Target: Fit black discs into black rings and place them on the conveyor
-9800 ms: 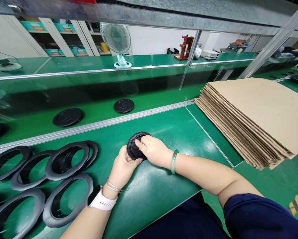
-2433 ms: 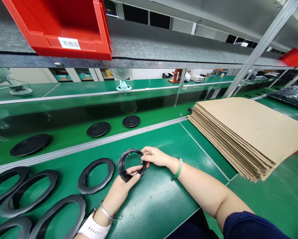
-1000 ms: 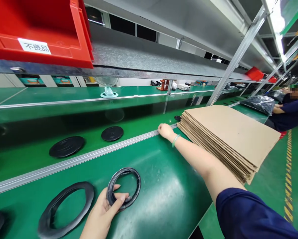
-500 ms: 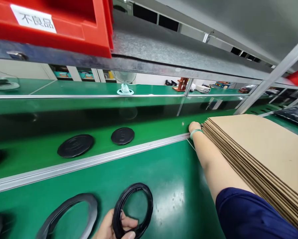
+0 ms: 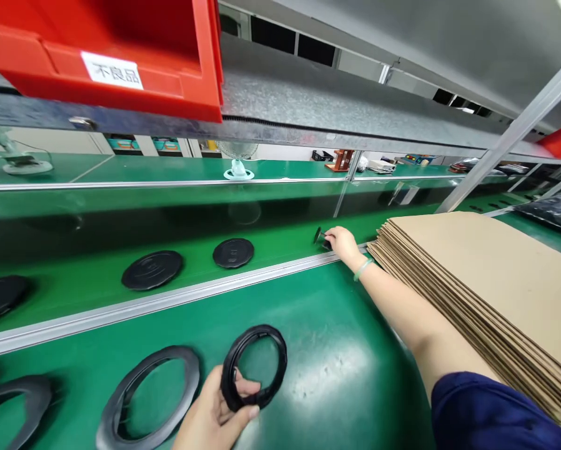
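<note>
Low in the head view, my left hand [image 5: 210,412] is closed around one side of a black ring [image 5: 281,362], held tilted above the green table. My right hand [image 5: 343,244] reaches far out over the green strip beyond the metal rail. Its fingers pinch a small black part with a disc-shaped end [image 5: 317,235]; the rest of that part is mostly hidden by the fingers. On the table left of my left hand lie a wider black ring [image 5: 110,409] and a second wide ring [image 5: 39,400], partly cut off by the frame.
Beyond the metal rail [image 5: 168,303] lie round black discs [image 5: 233,252]. A stack of brown cardboard sheets [image 5: 496,269] stands right, beside my right arm. Overhead, a metal shelf [image 5: 355,112] carries a red bin [image 5: 168,94]. A slanted post [image 5: 491,150] rises at right.
My right hand has moved left, away from the cardboard stack's corner, and the small black part now shows in its fingers. My left hand still holds the ring, slightly higher in view.
</note>
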`<state>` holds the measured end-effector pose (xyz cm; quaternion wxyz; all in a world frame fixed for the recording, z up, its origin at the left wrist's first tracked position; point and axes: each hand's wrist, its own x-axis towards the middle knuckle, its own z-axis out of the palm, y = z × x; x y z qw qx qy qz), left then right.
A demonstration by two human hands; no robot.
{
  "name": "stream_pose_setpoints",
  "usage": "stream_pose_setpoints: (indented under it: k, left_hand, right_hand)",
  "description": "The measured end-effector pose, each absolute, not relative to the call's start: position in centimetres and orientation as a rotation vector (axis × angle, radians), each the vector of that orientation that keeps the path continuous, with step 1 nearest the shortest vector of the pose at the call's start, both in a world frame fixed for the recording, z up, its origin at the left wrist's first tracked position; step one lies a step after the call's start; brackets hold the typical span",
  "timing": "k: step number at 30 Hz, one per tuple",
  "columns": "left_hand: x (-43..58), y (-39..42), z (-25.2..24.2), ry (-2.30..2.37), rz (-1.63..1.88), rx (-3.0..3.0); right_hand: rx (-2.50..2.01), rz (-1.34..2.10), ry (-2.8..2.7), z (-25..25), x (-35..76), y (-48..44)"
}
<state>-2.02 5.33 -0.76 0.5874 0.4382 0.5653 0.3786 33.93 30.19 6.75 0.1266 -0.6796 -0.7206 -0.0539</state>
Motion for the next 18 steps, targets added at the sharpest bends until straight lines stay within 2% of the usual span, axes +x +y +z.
stream_pose_setpoints:
  k: [4, 8, 14, 18]
  left_hand:
    - [-2.9, 6.3, 0.2, 1.382, 0.950, 1.141]
    - [-2.6, 6.3, 1.5, 1.404, 1.000, 1.219]
    - [-2.2, 6.0, 2.4, 1.342, 1.012, 1.273]
    - [-2.4, 6.0, 2.4, 1.281, 1.011, 1.317]
  right_hand:
    - [-1.539, -0.040, -2.388, 7.4, 29.6, 21.4]
    - [-1.171, 0.104, -2.640, 5.7, 27.1, 13.7]
    - [-1.344, 0.451, -2.250, 1.9, 24.1, 10.4]
    - [-1.398, 0.538, -2.077, 1.9, 23.5, 10.8]
